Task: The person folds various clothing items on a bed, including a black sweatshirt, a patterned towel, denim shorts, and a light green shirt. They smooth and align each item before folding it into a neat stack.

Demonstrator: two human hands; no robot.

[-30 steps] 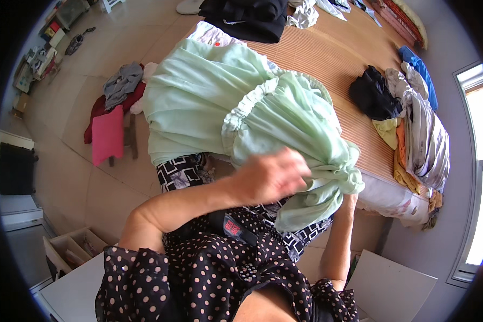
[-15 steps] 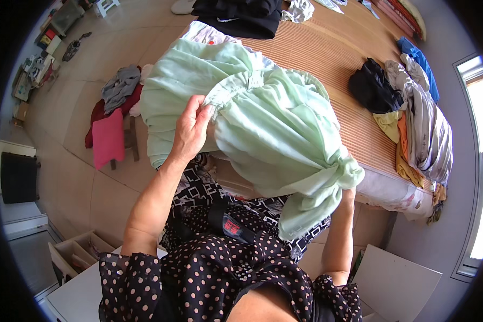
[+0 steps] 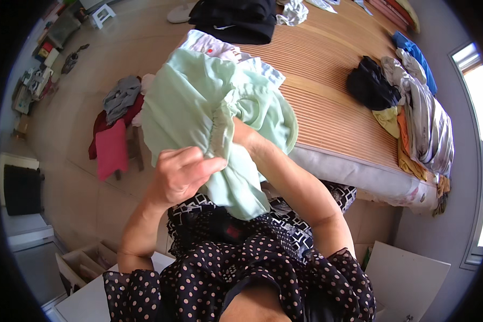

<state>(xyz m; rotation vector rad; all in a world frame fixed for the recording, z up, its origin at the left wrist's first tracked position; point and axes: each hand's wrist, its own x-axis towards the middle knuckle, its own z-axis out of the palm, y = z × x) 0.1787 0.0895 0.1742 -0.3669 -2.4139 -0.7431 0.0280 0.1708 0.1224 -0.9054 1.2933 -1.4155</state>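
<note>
On the folded black clothes (image 3: 233, 21) at the top of the frame there is a small white mark, and a dull red patch (image 3: 233, 232) shows below centre; any lettering on it is too dim to make out. Compared with half a second ago, the green garment (image 3: 185, 102) has been drawn in from the right: its bunched end no longer hangs beside the right forearm, and more of the bed (image 3: 333, 118) edge is bare there. The garment now lies left of centre in the upper half of the frame, over the bed's edge, with a white printed cloth (image 3: 212, 47) showing beneath its top. The left grip (image 3: 182, 174) has come lower and pinches the garment near its gathered band, thumb and fingers together. The right grip (image 3: 242, 133) has crossed to the middle and goes in among the folds beside that band; its fingers are hidden, so whether they are closed cannot be told. At lower left, an open box (image 3: 83, 255) has dividers inside and a few small things in one section, too small to identify.
</note>
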